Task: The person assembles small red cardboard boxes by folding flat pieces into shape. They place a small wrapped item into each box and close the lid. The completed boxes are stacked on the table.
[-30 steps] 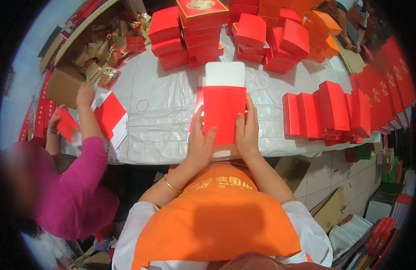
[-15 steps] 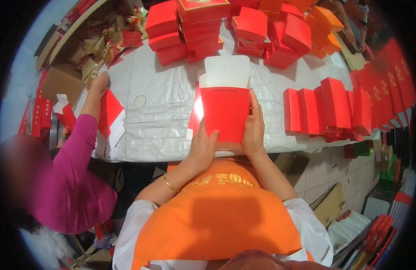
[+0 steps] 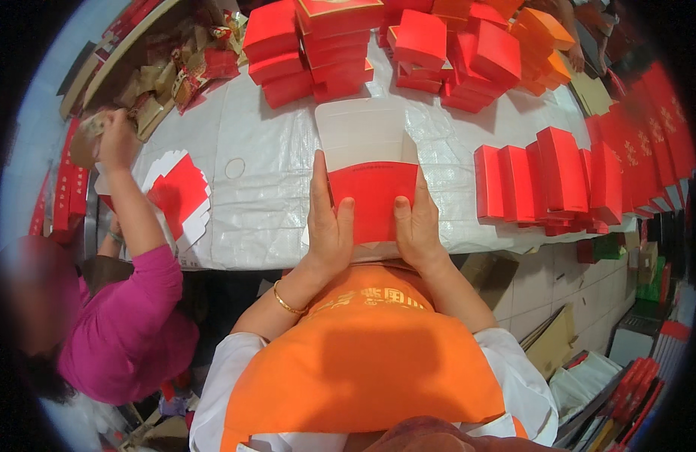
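Note:
A red carton [image 3: 374, 184] with a pale inside stands between my hands at the table's front edge, its top open and a white flap raised at the back. My left hand [image 3: 330, 230] presses the left side, fingers along the wall and thumb on the red front. On the opposite side my right hand [image 3: 419, 226] grips in the same way, its thumb also on the front. Both hands are closed on the carton. Its bottom end is near my orange apron [image 3: 363, 346] and cannot be made out fully.
Red boxes [image 3: 340, 45] are stacked at the back, with orange ones [image 3: 540, 45] beside them. More red boxes [image 3: 563, 173] stand at right. At left, a co-worker in a purple sleeve [image 3: 156, 282] handles a packet near flat red-and-white cartons [image 3: 181, 196]. A thin ring [image 3: 235, 167] lies on the white sheet.
The carton's mouth has spread open, showing its pale inside. My left hand has moved up along its left side. The co-worker's raised hand has moved left with a packet.

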The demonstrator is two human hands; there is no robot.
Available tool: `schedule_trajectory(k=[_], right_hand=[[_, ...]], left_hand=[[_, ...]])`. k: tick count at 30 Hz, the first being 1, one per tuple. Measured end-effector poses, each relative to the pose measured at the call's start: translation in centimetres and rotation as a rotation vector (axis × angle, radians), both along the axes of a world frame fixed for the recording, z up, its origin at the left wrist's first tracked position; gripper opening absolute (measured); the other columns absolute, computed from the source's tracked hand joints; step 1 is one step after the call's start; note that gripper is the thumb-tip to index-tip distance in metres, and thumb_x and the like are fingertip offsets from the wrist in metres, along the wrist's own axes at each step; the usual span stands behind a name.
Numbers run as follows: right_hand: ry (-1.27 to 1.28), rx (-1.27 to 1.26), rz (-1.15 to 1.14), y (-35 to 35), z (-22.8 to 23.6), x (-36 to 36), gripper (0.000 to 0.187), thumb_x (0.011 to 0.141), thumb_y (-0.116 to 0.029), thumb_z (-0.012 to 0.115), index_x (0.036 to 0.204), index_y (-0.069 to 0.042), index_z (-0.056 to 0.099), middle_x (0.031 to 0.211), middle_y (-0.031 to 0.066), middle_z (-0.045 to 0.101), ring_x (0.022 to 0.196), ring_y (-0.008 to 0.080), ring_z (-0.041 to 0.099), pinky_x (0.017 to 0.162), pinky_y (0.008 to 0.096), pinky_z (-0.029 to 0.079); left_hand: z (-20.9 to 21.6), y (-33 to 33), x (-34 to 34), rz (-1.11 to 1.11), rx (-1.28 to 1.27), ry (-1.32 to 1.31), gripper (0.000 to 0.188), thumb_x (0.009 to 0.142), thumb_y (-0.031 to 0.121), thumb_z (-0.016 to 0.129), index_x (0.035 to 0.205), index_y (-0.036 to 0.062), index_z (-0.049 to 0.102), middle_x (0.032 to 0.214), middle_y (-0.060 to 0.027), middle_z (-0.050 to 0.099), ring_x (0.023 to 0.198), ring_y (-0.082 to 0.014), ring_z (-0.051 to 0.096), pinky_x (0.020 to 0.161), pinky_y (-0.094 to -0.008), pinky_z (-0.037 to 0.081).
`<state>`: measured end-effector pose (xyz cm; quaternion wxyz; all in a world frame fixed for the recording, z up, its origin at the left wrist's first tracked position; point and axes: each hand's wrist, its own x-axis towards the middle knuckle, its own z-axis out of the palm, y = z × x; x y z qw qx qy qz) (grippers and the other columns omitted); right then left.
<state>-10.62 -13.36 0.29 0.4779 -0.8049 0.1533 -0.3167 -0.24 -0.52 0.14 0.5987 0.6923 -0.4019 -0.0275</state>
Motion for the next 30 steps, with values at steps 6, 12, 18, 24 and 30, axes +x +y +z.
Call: schedule_trajectory(k=[6, 12, 18, 24, 30], right_hand=[[-0.179, 0.069, -0.052, -0.8, 1.1, -0.5, 0.067, 0.106, -0.045, 0.042, 0.154, 0.000, 0.031, 0.148, 0.0234, 0.045, 0.135, 0.0356, 0.047, 0.112, 0.0402, 0.035], [-0.214, -0.041, -0.021, -0.3, 1.6, -1.8, 0.061, 0.107, -0.047, 0.035, 0.142, 0.002, 0.046, 0.132, 0.0201, 0.056, 0.121, 0.0315, 0.055, 0.105, 0.0380, 0.041], [-0.249, -0.005, -0.005, -0.5, 2.2, -2.0, 0.053, 0.108, -0.039, 0.036, 0.136, 0.003, 0.052, 0.124, 0.0206, 0.060, 0.112, 0.0308, 0.059, 0.099, 0.0368, 0.044], [-0.217, -0.006, 0.012, -0.5, 3.8, -2.5, 0.048, 0.108, -0.033, 0.039, 0.135, 0.004, 0.053, 0.121, 0.0195, 0.062, 0.108, 0.0290, 0.061, 0.096, 0.0347, 0.046], [-0.155, -0.018, 0.042, -0.7, 4.3, -3.2, 0.042, 0.107, -0.026, 0.040, 0.134, 0.002, 0.056, 0.118, 0.0182, 0.063, 0.103, 0.0272, 0.062, 0.091, 0.0334, 0.047]], left_hand=[[0.4, 0.7, -1.8, -0.226, -0.092, 0.012, 0.065, 0.100, 0.009, 0.046, 0.155, -0.0086, 0.014, 0.157, -0.0280, 0.028, 0.144, -0.0375, 0.036, 0.117, -0.0434, 0.030], [0.0, 0.5, -1.4, -0.177, -0.105, 0.027, 0.067, 0.104, 0.024, 0.048, 0.157, -0.0027, 0.016, 0.155, -0.0197, 0.034, 0.140, -0.0284, 0.039, 0.114, -0.0400, 0.033], [1.0, 0.5, -1.2, -0.232, -0.135, 0.119, 0.071, 0.102, 0.029, 0.054, 0.157, 0.0005, 0.018, 0.153, -0.0168, 0.037, 0.138, -0.0240, 0.040, 0.114, -0.0379, 0.033], [1.4, 0.1, -1.2, -0.232, -0.186, 0.140, 0.059, 0.099, 0.022, 0.058, 0.148, -0.0008, 0.035, 0.144, -0.0172, 0.046, 0.131, -0.0259, 0.047, 0.109, -0.0374, 0.038], [2.8, 0.7, 0.2, -0.197, -0.133, -0.123, 0.034, 0.100, 0.027, 0.057, 0.122, 0.0006, 0.057, 0.109, -0.0156, 0.056, 0.095, -0.0246, 0.057, 0.080, -0.0342, 0.049]])
